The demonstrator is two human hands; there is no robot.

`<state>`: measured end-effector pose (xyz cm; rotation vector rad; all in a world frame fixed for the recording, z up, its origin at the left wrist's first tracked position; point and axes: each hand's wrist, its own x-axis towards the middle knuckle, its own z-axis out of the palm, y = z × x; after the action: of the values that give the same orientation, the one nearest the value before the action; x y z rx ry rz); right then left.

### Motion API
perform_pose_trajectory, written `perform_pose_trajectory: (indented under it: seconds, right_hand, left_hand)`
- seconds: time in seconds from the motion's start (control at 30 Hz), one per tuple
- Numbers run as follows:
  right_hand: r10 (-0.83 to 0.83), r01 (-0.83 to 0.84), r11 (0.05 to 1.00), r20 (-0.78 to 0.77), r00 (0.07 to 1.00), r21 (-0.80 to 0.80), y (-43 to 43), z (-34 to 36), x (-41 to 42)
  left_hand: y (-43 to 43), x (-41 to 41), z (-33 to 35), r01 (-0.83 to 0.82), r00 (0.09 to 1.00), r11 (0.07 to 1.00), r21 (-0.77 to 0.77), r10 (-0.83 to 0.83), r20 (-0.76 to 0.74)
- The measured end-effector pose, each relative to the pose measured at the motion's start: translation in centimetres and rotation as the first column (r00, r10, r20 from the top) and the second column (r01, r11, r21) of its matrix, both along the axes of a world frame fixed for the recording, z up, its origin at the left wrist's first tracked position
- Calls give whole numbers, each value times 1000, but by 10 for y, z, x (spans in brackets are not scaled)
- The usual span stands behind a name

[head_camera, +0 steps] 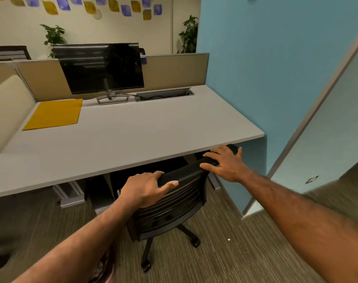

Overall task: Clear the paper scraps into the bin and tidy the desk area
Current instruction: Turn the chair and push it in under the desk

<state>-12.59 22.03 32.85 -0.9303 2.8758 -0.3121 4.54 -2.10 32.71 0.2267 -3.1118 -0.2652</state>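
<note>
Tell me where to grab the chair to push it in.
Take the chair by its backrest's top edge, from behind: that edge faces you and is thin enough to wrap. The left hand grips it; the right hand rests on it.

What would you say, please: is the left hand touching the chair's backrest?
Touching. The head view shows the left hand gripping the backrest at its top edge, fingers curled over it and the thumb lying along its near face.

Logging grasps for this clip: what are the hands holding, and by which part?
The left hand grips the chair by its backrest's top edge; the right hand rests there with fingers spread.
</note>
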Motion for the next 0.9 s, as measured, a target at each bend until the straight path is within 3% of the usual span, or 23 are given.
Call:
perform_pose_trajectory:
  seconds: [0.27, 0.43, 0.9]
  right_hand:
    - [-59, 60, 998, -23, 998, 33, -54, -3, -8]
    - [-103, 103, 994, 0, 995, 33, -86, -3, -10]
    - [-127, 125, 990, 34, 991, 66, -126, 0, -26]
  left_hand:
    - [-66, -22, 1, 16, 999, 995, -95, -19, -34]
    - [-104, -31, -1, -54, 999, 988, -143, 52, -14]
    - [-149, -54, 2, -49, 998, 990, -134, 44, -41]
